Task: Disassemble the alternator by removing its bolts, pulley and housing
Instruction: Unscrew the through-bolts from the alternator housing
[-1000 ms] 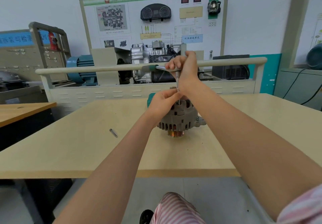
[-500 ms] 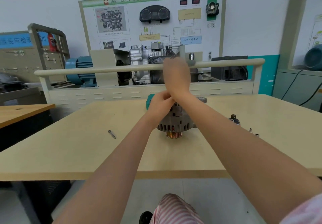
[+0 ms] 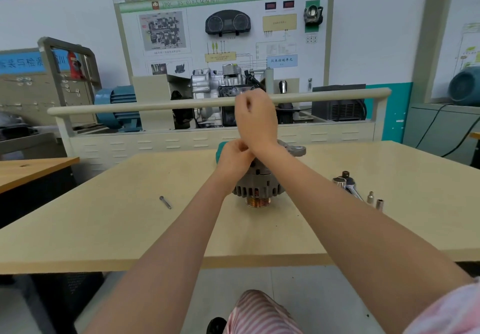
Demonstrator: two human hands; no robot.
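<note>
1. Grey alternator [image 3: 259, 185] stands mid-table [image 3: 104, 229], copper pulley [image 3: 258, 201] facing me; my left hand [image 3: 233, 158] curls against its top; I cannot tell what it grips.
2. My right hand [image 3: 255, 119] hangs above, fingers curled; contents hidden.
3. Bolt [image 3: 165, 202] lies left; sockets [image 3: 374, 200] right.

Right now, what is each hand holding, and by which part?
Left hand grips the top of the alternator. Right hand is curled above it; whether it holds anything cannot be told.
</note>
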